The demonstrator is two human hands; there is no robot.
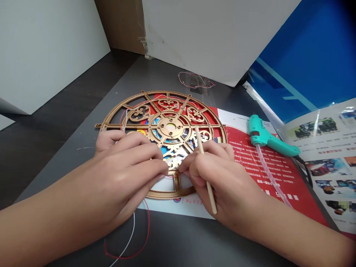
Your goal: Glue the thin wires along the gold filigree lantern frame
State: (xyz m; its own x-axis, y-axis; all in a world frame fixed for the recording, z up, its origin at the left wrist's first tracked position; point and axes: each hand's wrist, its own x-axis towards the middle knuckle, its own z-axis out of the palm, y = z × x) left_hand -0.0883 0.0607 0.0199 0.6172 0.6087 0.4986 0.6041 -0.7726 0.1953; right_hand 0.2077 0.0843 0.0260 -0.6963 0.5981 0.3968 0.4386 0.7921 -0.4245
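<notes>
A gold, openwork round frame [171, 128] with spokes and scroll ornaments lies flat in front of me. My left hand [126, 163] bends over its near left part, fingertips pinched on a thin wire by the inner ring. Between the fingertips of both hands a short red stretch of that wire shows. Below my left hand, a red wire end [148, 218] and a white wire end [134, 222] hang in loops. My right hand [214, 174] grips a thin wooden stick [210, 196], slanted across the palm, while its fingertips touch the near ring. Exact fingertip contacts are partly hidden.
A turquoise glue gun [258, 133] with a clear glue stick rests right, on a red and white printed sheet [250, 167]. Another loop of thin wire [179, 79] lies behind the frame. White panels [194, 33] and a blue printed sheet [306, 55] stand around the back.
</notes>
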